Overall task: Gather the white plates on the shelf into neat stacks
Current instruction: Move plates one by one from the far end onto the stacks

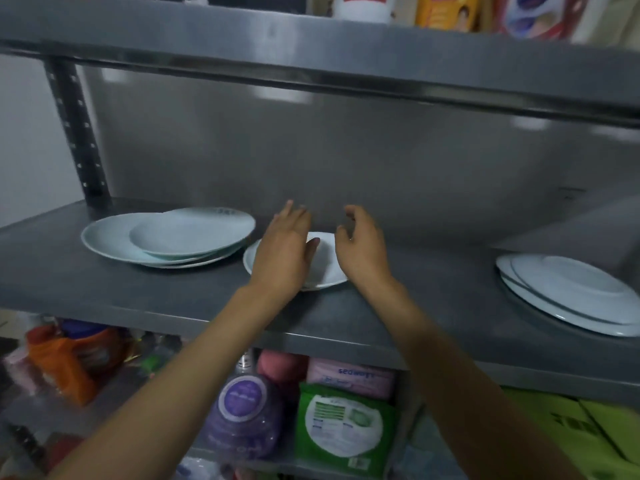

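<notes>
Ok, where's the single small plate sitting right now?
In the head view the small plate sits mid-shelf between the left hand and right hand, just right of the messy left stack and well left of the right stack.

Shelf: gray metal, smooth, a bit dull, with a soft shine.
Back wall: gray metal sheet, smooth, shiny spots of light on it.
Post: dark metal with small holes.
Left plates: white, hard like china, smooth and glossy.
Middle plate: white, smooth, shiny.
Right plates: white, smooth, glossy, thin dark rim line.
Purple bottle: see-through plastic, shiny.
Green pack: soft plastic wrap, glossy.
Orange bag: crinkly plastic, shiny.
</notes>
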Tool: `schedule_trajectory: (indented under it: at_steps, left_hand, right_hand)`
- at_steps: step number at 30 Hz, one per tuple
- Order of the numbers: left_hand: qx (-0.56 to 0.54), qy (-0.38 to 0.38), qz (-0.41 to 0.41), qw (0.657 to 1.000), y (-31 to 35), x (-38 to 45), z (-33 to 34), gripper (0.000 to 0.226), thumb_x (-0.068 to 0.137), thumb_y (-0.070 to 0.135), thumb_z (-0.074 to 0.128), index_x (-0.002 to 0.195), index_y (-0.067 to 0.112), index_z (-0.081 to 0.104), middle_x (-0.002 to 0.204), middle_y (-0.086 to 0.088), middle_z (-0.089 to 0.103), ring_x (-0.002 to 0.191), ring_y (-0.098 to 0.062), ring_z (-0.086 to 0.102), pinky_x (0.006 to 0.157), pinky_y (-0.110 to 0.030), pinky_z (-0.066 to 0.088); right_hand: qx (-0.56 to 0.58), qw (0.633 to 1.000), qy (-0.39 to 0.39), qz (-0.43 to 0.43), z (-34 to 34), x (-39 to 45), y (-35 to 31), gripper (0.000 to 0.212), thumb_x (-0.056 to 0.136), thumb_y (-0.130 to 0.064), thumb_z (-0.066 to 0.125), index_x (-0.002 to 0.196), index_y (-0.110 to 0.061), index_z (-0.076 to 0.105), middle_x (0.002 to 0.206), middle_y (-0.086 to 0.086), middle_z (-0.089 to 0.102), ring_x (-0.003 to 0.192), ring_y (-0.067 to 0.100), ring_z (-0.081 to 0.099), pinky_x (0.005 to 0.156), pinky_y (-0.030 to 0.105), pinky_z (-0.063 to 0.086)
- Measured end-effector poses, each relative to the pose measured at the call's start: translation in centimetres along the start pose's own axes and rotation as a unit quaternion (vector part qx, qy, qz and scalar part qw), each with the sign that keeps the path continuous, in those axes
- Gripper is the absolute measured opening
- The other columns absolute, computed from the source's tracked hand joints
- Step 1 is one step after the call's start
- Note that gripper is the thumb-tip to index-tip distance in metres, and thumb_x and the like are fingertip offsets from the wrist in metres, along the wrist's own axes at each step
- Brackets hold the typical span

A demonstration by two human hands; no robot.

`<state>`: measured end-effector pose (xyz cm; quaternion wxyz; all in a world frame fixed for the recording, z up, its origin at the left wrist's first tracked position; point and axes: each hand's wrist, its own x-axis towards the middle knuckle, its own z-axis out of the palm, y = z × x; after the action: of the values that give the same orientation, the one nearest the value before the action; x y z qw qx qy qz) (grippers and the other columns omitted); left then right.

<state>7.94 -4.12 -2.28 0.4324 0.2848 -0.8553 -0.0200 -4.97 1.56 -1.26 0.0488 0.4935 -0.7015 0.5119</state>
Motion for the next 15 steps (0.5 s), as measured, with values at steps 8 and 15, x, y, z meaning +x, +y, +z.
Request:
schedule_trajectory:
  at_steps: [8, 15]
  left_hand:
    - [-0.135, -0.031, 0.076, 0.987, 10.7, 1.3, 7.3, 0.057, 0.089, -0.012, 0.039, 0.143, 0.002, 0.034, 0.151, -0.012, 0.034, 0.143, -0.022, 0.02, 0.113, -0.025, 0.016]
    - [-0.196, -0.108, 0.086, 0.971, 19.5, 0.3, 13.9, 0.045, 0.1, 0.009, 0.039, 0.144, 0.003, 0.032, 0.152, -0.012, 0.031, 0.144, -0.024, 0.017, 0.117, -0.042, 0.018]
  right_hand:
    - [-0.112, 0.991, 0.074, 0.005, -11.8, -1.6, 8.5, 0.038, 0.09, -0.011, 0.053, 0.127, -0.004, 0.054, 0.128, 0.014, 0.058, 0.122, 0.029, 0.05, 0.103, 0.034, 0.038]
    - [-0.266, 0.95, 0.163, 0.018, -21.8, -4.4, 16.5, 0.045, 0.074, -0.011, 0.053, 0.116, 0.002, 0.062, 0.112, 0.022, 0.065, 0.108, 0.042, 0.058, 0.101, 0.048, 0.043]
